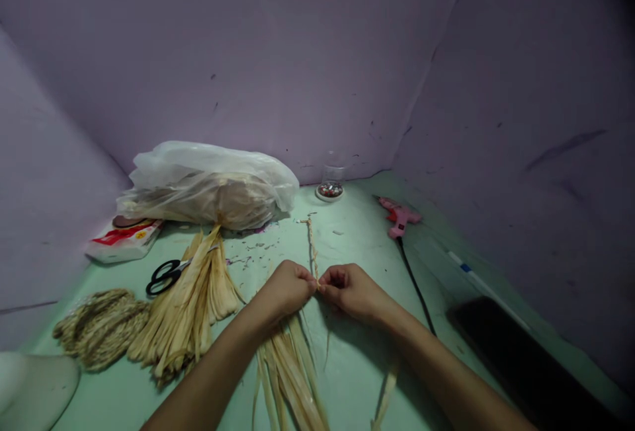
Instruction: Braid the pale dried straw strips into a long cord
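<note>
A thin braid of pale dried plant fibre [312, 246] runs up the table away from my hands, its far end bent to the left. My left hand [292, 287] pinches the near end of it with thumb and forefinger. Right beside, my right hand [350, 292] is closed on the same spot, fingertips almost touching the left ones. Loose flat fibre strips [290, 371] spread below my hands toward the near edge. A single strip [385, 394] hangs under my right forearm.
To the left lie a bundle of dried strips [198, 292], black-handled scissors [165, 277], a coiled braid [102, 328] and a plastic bag [213, 186]. A clear container [330, 186] stands by the wall. Rightward are a pink glue gun [398, 216] and a dark flat object [520, 358].
</note>
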Motion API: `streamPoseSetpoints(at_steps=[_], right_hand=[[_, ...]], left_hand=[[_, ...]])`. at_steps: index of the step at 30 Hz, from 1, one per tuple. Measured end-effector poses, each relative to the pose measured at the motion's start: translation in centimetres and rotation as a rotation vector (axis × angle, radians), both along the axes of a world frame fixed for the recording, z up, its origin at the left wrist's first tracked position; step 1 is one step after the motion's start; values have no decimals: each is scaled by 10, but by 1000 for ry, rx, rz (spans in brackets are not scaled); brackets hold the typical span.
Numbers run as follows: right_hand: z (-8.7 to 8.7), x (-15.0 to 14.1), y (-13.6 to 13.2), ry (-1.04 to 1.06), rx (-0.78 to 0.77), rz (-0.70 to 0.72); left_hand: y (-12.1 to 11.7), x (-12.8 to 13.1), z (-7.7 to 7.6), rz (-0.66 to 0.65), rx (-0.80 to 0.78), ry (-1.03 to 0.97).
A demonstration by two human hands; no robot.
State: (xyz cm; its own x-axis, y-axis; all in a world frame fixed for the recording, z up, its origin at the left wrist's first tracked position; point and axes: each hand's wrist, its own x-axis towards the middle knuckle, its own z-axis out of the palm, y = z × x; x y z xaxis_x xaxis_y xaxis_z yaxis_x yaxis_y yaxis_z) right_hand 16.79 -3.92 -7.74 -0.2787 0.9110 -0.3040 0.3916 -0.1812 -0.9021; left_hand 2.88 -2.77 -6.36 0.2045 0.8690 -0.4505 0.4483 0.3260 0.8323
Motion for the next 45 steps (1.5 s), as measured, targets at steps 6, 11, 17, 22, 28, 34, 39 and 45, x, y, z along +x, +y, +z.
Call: streamPoseSetpoints(at_steps=[6,11,17,22,28,34,39,45], right_hand=[[11,1,-8,-379,361,88],[29,0,-17,-675,412,70],[46,-9,-31,-867,390,142],[45,-33,-46,-879,381,236],[61,-21,-52,-715,355,402],[63,24,-19,-253,129,-32],[49,9,-7,276,-345,-255],[28,-9,-9,280,-373,-144]], left_hand=[[2,-2,-7,-75,143,100],[0,1,-6,-60,165,114],[-4,7,0,69,57,-14],[-6,11,10,143,-103,-164],[-4,5,4,62,-74,-160],[-4,2,8,26,-90,-167],[-4,2,8,-7,-62,-181],[-2,1,1,-33,-31,-159]])
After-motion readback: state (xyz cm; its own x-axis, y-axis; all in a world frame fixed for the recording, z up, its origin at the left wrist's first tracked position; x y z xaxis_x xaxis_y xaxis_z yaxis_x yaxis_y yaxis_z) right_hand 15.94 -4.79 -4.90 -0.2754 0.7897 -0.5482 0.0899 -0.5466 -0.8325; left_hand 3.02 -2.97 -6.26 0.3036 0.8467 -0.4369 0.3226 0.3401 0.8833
